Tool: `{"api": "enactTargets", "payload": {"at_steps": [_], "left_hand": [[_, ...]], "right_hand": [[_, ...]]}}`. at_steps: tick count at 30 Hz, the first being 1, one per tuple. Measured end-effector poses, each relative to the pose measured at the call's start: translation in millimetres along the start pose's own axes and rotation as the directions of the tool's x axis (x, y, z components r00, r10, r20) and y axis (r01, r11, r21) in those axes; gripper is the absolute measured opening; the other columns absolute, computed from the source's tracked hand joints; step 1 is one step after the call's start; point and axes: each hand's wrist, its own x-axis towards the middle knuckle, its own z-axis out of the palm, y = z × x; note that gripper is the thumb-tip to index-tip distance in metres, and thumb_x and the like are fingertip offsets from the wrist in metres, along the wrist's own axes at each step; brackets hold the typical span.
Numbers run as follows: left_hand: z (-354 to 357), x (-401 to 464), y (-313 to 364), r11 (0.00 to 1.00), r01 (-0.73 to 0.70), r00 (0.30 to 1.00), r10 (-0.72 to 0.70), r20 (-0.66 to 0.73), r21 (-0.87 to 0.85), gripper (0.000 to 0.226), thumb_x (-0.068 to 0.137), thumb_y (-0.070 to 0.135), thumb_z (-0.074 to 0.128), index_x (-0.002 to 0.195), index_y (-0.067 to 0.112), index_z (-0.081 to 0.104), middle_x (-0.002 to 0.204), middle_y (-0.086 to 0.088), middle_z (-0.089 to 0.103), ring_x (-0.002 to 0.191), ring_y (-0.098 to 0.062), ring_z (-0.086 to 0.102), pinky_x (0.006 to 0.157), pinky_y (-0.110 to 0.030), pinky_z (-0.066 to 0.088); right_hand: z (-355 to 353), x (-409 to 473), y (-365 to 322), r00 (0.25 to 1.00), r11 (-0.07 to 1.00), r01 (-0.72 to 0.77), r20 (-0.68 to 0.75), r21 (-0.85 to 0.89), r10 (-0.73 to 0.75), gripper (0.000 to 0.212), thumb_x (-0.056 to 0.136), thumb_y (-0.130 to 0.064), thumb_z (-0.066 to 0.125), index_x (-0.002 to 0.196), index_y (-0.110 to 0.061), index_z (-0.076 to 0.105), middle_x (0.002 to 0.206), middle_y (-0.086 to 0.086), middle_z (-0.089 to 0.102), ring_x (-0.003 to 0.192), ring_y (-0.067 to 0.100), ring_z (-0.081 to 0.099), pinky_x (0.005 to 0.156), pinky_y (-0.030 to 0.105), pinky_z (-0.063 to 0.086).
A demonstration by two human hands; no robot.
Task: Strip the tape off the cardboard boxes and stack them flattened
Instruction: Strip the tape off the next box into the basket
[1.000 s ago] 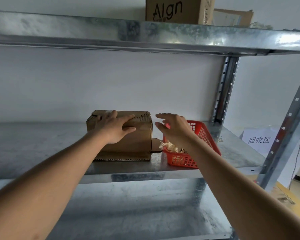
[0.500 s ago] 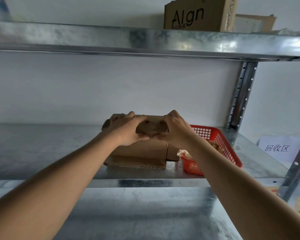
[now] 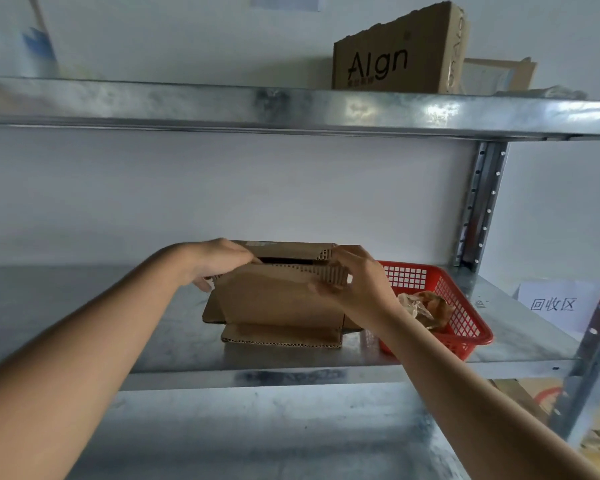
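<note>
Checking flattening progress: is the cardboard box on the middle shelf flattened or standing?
Standing, partly open. The cardboard box rises from the shelf, a dark gap shows between its top flaps, and bottom flaps splay outward.

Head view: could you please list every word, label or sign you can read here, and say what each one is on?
"AIgn": black letters on the cardboard box standing on the top shelf.
"回收区": on the white paper sign right of the red basket.
Small print beneath "AIgn": too small to read.
Vertical lettering on that box's right side: too blurred to read.
Label on top of the box held by both hands: unreadable.
</note>
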Motion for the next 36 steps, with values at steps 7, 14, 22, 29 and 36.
{"api": "enactTargets", "payload": {"at_steps": [7,14,22,29,36], "left_hand": [[14.0,-18.1,-0.8,0.987,0.000,0.997,-0.013,0.080,0.160,0.055,0.098,0.050,0.047,0.145,0.072,0.028,0.147,-0.002,0.035,0.097,-0.028,0.070,0.085,-0.035,0.064],[34.0,-24.9,-23.4,0.953,-0.171,0.960,0.218,-0.173,0.252,0.079,0.091,0.059,0.061,0.132,0.088,0.001,0.123,-0.006,0.041,0.087,-0.021,0.060,0.076,-0.030,0.047],[46.8,-42.3,-21.4,0.924,-0.204,0.789,0.351,-0.504,0.324,0.078,0.085,0.042,0.074,0.143,0.045,0.021,0.092,-0.007,0.058,0.071,-0.028,0.062,0.062,-0.036,0.051],[34.2,-44.4,-26.4,0.905,-0.275,0.788,0.018,-0.616,-0.325,0.023,0.105,0.034,0.042,0.125,0.028,0.032,0.094,-0.013,0.063,0.071,-0.031,0.071,0.055,-0.044,0.063],[41.2,-35.2,-49.6,0.660,-0.276,0.917,-0.037,-0.397,-0.699,0.073,0.100,0.001,0.054,0.157,0.035,0.026,0.134,-0.011,0.058,0.108,-0.032,0.071,0.093,-0.045,0.060]], "right_hand": [[-11.7,7.2,-23.7,0.923,0.910,-0.383,0.095,0.160,0.372,0.055,0.101,-0.060,0.049,0.094,-0.014,0.079,0.063,-0.017,0.064,0.055,0.009,0.060,0.045,0.012,0.038],[-0.6,-2.3,-29.4,0.952,0.952,-0.284,0.086,-0.111,0.294,0.059,0.086,-0.028,0.079,0.139,-0.036,0.057,0.126,0.007,0.059,0.104,0.026,0.059,0.079,0.037,0.057],[2.7,-5.7,-43.9,0.951,0.925,-0.297,0.019,-0.238,0.310,0.079,0.082,-0.030,0.084,0.143,-0.043,0.036,0.119,0.010,0.042,0.073,0.024,0.057,0.062,0.035,0.057],[5.9,-13.7,-33.3,0.968,0.968,-0.216,-0.100,0.127,0.229,0.030,0.106,-0.028,0.041,0.136,-0.029,0.046,0.089,-0.003,0.067,0.068,0.017,0.066,0.049,0.037,0.053],[-2.4,-21.9,-20.9,0.969,0.957,-0.195,-0.106,0.215,0.221,0.023,0.109,-0.027,0.044,0.101,-0.027,0.065,0.084,-0.008,0.067,0.076,0.014,0.063,0.056,0.032,0.044]]}}
